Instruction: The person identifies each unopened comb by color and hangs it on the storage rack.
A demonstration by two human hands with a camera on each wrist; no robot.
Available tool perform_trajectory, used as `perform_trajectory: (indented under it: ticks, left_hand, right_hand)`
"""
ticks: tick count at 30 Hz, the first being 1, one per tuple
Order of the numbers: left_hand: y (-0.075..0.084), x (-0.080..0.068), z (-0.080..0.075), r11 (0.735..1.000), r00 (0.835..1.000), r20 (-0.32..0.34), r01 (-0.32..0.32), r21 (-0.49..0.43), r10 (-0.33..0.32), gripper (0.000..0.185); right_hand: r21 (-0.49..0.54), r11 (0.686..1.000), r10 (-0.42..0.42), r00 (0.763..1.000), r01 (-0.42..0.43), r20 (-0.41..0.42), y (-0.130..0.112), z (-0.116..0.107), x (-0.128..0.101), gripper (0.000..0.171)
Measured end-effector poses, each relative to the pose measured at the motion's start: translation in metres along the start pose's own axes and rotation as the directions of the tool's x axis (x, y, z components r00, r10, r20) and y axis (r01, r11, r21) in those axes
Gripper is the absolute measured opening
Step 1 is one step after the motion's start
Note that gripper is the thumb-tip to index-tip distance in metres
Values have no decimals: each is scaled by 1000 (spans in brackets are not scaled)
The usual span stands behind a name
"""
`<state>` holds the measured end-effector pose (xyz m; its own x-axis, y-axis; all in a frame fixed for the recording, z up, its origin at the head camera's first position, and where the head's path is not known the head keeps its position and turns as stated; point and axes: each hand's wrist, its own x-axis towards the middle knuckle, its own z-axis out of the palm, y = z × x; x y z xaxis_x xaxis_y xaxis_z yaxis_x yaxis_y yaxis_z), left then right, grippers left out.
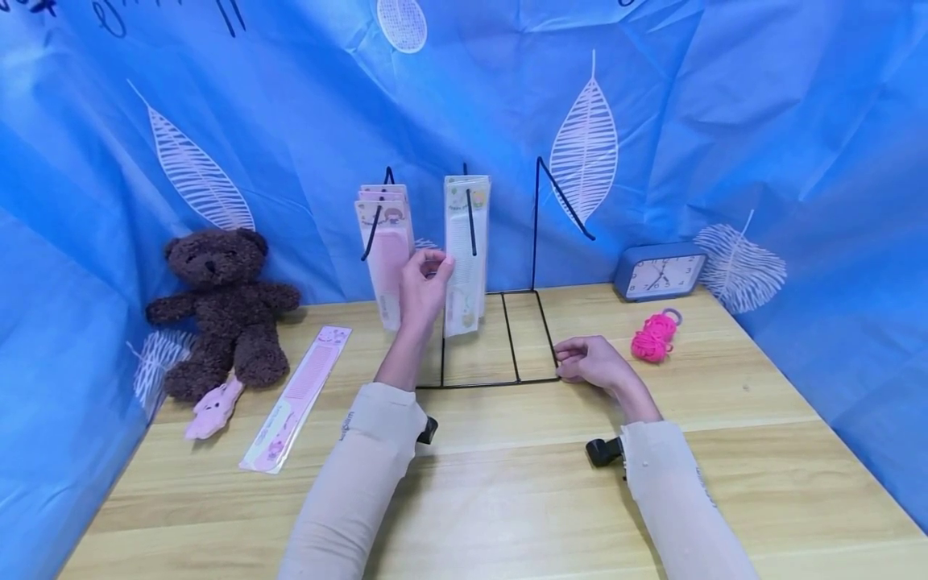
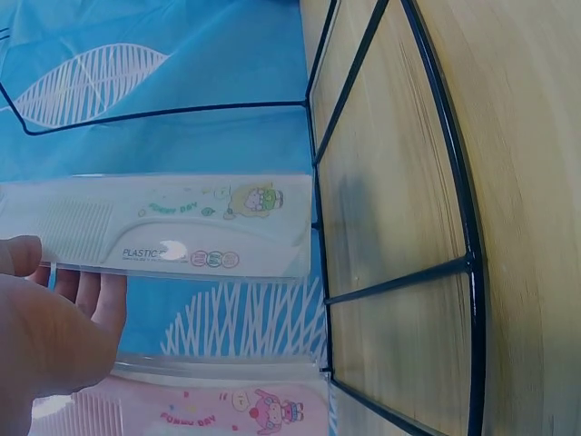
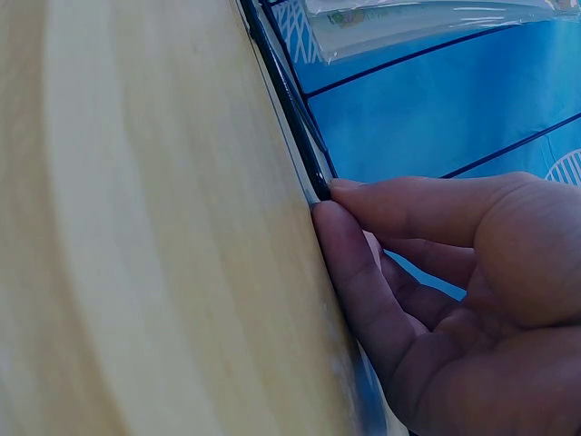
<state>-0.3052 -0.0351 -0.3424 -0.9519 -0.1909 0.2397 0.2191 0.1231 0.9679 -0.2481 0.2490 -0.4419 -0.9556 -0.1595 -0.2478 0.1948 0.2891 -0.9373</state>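
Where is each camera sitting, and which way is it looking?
Head: worn on the head, looking forward and down at the table, wire rack, left hand and right hand; both sleeves show.
Left wrist: on the left wrist, facing the white comb pack hanging on the rack; left fingers show.
Right wrist: on the right wrist, low along the table; right fingers touch the rack's base wire.
Shared: the rack and white comb pack appear in all three views.
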Motion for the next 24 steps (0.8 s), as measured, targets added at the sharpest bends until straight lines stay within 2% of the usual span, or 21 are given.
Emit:
perform_trajectory:
  ticks: [13,19,24]
  left_hand:
    - [-6,-5,-6,999,999,15,-49,8,49,14]
    - [-10,-9,-14,1000,998,59,-17,13,16,16]
    - [-14,-12,-24,999,995,92,27,-39,-23,17]
  right_hand:
    - [1,1000,-6,1000,6,1,1,0,1,59]
    - [2,1000,-11,1000,11,0,2,0,1,57]
    - [-7,1000,-10,1000,10,-1,2,-1,2,57]
